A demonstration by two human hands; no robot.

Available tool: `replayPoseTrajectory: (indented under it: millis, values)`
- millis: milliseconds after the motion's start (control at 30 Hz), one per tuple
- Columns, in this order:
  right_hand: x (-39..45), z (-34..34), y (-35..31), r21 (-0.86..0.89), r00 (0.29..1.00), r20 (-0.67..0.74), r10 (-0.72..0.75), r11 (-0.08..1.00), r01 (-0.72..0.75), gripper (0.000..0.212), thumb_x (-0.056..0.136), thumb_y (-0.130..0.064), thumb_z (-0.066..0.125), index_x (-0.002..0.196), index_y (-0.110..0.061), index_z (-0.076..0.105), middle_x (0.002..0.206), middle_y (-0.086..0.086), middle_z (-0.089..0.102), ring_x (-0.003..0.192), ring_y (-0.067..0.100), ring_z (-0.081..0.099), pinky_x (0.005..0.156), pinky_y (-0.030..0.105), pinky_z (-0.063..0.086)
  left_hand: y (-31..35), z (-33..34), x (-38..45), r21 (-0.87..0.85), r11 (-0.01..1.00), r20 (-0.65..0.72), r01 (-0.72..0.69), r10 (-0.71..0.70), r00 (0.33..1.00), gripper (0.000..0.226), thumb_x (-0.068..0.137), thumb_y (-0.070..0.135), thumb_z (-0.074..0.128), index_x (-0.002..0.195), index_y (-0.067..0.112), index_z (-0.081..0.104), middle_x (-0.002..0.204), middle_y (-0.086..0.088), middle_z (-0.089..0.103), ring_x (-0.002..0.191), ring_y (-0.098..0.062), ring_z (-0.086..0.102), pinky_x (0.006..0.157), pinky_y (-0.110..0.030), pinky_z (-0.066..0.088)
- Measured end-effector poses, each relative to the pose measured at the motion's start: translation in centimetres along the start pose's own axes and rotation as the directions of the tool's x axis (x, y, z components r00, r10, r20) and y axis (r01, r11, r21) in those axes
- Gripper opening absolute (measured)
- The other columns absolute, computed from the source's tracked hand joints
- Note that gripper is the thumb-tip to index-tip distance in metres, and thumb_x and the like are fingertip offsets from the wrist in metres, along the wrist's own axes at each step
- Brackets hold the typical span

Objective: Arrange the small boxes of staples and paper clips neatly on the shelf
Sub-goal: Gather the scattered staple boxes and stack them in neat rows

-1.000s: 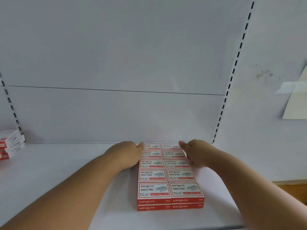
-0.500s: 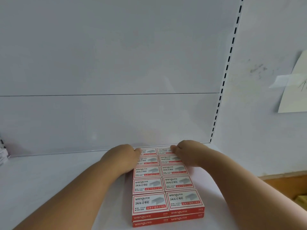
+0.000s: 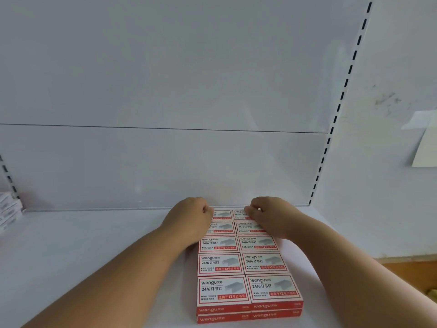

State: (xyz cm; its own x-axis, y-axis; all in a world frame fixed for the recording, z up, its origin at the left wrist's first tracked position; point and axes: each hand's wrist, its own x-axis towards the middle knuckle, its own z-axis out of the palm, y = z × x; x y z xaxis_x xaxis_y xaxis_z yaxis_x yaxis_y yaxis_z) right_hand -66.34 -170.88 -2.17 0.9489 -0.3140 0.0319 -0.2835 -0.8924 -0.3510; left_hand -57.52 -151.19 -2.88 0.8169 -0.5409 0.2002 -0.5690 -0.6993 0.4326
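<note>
Where the white shelf [image 3: 82, 256] meets its back panel, a two-layer block of staple boxes [image 3: 246, 263] is gripped between the left hand [image 3: 189, 217] and right hand [image 3: 269, 215], fingers curled over its far end; the stiff, loose boxes are probably best squeezed from both sides.

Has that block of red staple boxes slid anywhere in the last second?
No. The block has its back row against the foot of the back panel, left of the slotted upright, as before; only the camera shifted.

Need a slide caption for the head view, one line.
Both hands, left and right, grip the far end of a two-layer staple-box block on the shelf.
</note>
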Motion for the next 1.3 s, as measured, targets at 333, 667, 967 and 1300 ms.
replayPoseTrajectory:
  millis: [333,667,967,1300]
  values:
    - [-0.5,-0.1,-0.3,-0.133,0.995,-0.073,-0.064,0.99,0.054,0.044,0.096,-0.052,0.033,0.075,-0.02,0.052,0.076,-0.006,0.059,0.075,0.016,0.056,0.067,0.033,0.048,-0.5,0.0,0.2,-0.036,0.999,-0.007,-0.018,0.018,1.0,0.028,0.098,0.033,0.043,0.087,0.017,0.065,0.088,0.003,0.065,0.08,-0.015,0.062,0.068,-0.031,0.051]
    - [-0.5,0.0,-0.2,-0.055,0.998,-0.056,-0.03,0.998,0.027,0.039,0.098,-0.049,0.033,0.076,-0.023,0.054,0.081,-0.007,0.061,0.079,0.015,0.058,0.07,0.033,0.048,-0.4,-0.4,-0.2,-0.099,0.995,0.013,0.009,-0.008,1.0,0.029,0.097,0.03,0.045,0.087,0.015,0.068,0.089,0.001,0.069,0.082,-0.019,0.064,0.07,-0.03,0.051]
    - [-6.6,-1.6,0.6,0.072,0.995,-0.101,-0.013,0.997,0.021,0.028,0.095,-0.055,0.036,0.101,-0.031,0.05,0.08,-0.009,0.065,0.068,0.01,0.062,0.059,0.029,0.049,-0.3,-4.5,-4.3,0.003,1.0,0.063,0.019,-0.019,0.998,0.025,0.099,0.04,0.041,0.095,0.02,0.054,0.095,0.0,0.065,0.084,-0.021,0.064,0.07,-0.033,0.048]
    - [-16.8,-0.7,0.8,-0.196,0.969,-0.118,-0.217,0.962,0.192,0.054,0.077,-0.082,0.03,0.077,-0.03,0.044,0.071,-0.011,0.054,0.062,0.002,0.049,0.05,0.019,0.03,0.0,-4.1,-15.5,0.155,0.953,0.154,-0.259,0.236,0.96,0.052,0.072,0.086,0.036,0.108,0.051,0.046,0.084,0.032,0.054,0.073,0.007,0.053,0.059,-0.013,0.037]
